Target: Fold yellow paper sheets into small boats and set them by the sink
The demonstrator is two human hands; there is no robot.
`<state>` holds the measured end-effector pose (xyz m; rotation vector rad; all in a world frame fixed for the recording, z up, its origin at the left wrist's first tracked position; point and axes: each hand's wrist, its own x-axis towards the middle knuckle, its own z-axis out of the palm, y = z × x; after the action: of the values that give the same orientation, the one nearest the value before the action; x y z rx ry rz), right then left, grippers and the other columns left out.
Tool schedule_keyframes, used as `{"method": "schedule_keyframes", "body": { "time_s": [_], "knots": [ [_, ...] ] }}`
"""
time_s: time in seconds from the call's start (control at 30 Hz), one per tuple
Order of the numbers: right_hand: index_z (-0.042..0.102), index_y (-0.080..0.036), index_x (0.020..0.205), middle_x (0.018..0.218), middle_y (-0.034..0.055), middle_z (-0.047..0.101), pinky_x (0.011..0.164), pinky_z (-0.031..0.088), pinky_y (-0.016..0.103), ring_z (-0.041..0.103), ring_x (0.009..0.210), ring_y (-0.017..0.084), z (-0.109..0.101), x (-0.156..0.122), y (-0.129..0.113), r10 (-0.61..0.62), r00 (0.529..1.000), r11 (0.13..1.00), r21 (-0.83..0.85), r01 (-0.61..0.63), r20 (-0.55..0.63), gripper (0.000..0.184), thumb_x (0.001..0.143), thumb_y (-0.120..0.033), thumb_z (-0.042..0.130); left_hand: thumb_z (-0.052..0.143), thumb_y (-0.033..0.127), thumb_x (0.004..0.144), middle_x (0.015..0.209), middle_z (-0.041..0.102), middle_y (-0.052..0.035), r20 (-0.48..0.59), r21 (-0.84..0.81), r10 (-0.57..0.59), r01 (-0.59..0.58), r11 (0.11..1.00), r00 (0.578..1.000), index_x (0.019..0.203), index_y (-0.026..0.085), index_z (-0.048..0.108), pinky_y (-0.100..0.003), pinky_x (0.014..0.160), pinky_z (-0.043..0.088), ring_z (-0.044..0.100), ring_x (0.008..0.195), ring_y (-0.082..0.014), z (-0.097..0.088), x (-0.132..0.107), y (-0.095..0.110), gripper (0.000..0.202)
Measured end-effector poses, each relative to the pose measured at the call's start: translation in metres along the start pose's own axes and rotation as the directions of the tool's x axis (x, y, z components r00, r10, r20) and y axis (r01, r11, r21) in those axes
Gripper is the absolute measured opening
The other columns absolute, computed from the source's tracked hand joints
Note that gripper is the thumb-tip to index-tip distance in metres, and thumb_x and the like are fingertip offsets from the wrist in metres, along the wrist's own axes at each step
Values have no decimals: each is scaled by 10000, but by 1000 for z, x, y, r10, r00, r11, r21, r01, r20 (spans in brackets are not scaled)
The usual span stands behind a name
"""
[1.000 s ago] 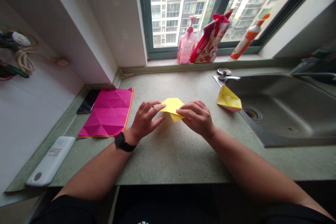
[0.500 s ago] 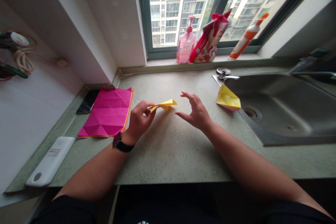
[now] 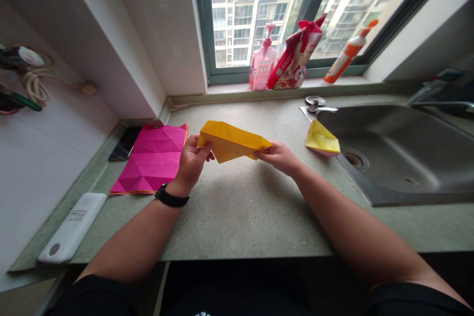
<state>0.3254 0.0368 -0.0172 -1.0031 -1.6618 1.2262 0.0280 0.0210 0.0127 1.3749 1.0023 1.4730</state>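
A folded sheet of yellow-orange origami paper (image 3: 233, 140) is stretched between my two hands above the counter. My left hand (image 3: 191, 160), with a black watch on the wrist, pinches its left end between thumb and fingers. The right end is gripped by my right hand (image 3: 280, 156), thumb on the near side. Creased magenta paper sheets (image 3: 153, 155) with an orange edge lie just left of my left hand. To the right, by the sink, stands a folded yellow paper piece (image 3: 321, 138) with a pinkish underside.
A steel sink (image 3: 400, 153) fills the right side of the grey-green counter (image 3: 244, 222). A white power-bank-like slab (image 3: 73, 227) and a dark phone-like slab (image 3: 124, 144) lie at left. A pump bottle (image 3: 262, 64), a red bag (image 3: 296, 57) and an orange-white bottle (image 3: 346, 57) line the windowsill.
My right hand, open and apart before, has closed on the paper's right end. The yellow-orange paper has been spread wider and turned to show its broad face.
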Motion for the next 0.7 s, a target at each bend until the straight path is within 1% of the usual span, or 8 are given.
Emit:
{"method": "schedule_keyframes", "body": {
  "time_s": [0.13,0.23,0.3,0.37,0.43,0.5,0.57,0.7],
  "knots": [
    [837,-260,977,970,53,832,913,666,457,802,939,280,-11,1,2,-59,993,991,-126,46,-105,422,849,-663,826,845,541,892,893,695,17,-15,123,58,-55,991,998,1045,224,632,-220,555,506,626,615,-96,-9,7,-3,412],
    [830,-252,933,921,58,798,856,648,431,778,897,270,-19,0,-2,-193,968,937,-321,134,-160,329,946,-573,757,808,491,935,910,728,-14,4,302,156,-150,941,988,986,209,687,-234,618,524,673,739,-136,-14,10,-4,311],
    [838,-256,959,952,68,794,862,634,422,764,910,261,-22,-1,-5,-301,939,873,-444,201,-167,235,990,-454,716,777,370,958,984,759,-41,54,433,249,-247,867,967,914,206,714,-253,675,534,713,883,-175,-16,11,-4,182],
    [849,-265,995,1000,73,797,880,624,412,756,930,249,-26,-1,-8,-395,905,805,-535,258,-158,161,985,-321,698,723,211,952,1038,775,-53,121,523,314,-330,786,942,869,207,727,-274,723,543,726,990,-202,-18,12,-4,83],
    [857,-283,1003,1032,66,796,895,616,407,751,950,240,-30,-2,-7,-456,880,737,-610,292,-130,187,955,-215,690,661,98,933,1037,779,-51,186,577,339,-381,722,922,865,207,734,-301,792,567,730,1010,-207,-20,12,-6,148],
    [859,-310,992,1043,50,793,901,608,412,744,968,236,-34,-3,-5,-479,874,670,-677,304,-82,255,938,-147,671,626,54,931,1030,779,-49,258,620,318,-409,670,912,881,207,738,-338,887,589,734,1008,-209,-22,11,-8,196],
    [858,-331,990,1052,37,792,892,602,415,736,974,234,-37,-4,-2,-463,886,610,-731,306,-16,316,933,-100,650,628,48,933,1044,780,-53,335,664,255,-420,619,907,888,207,744,-367,956,595,738,1026,-219,-23,11,-11,202],
    [854,-323,1041,1082,45,799,878,595,404,728,976,229,-40,-4,2,-371,920,518,-794,318,127,363,946,-57,625,653,56,922,1139,779,-64,414,759,99,-403,511,905,873,216,770,-401,976,605,733,1073,-251,-27,11,-18,204]
  ]
}}
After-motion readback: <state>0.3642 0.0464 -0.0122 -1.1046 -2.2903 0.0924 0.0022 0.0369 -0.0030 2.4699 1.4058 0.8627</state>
